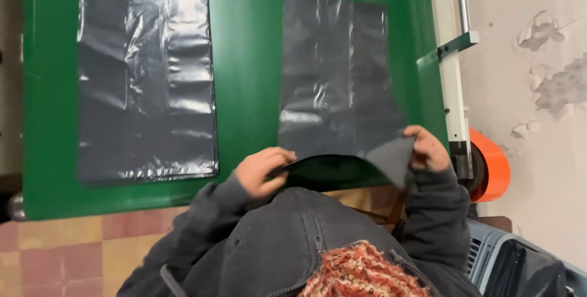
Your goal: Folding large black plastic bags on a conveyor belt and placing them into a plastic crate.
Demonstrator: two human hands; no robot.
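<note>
A flat grey plastic bag (335, 83) lies on the green table (247, 70) in front of me. My left hand (263, 171) pinches its near edge at the left. My right hand (426, 149) grips the near right corner and lifts it, so the bag's mouth gapes open between my hands. A second stack of grey plastic bags (145, 74) lies flat further left on the table, apart from both hands.
A white metal frame (451, 70) with a green bracket runs along the table's right side, with an orange roll (491, 165) below it. A grey-blue crate (520, 263) stands at the lower right. Checked floor tiles (67, 251) show at the lower left.
</note>
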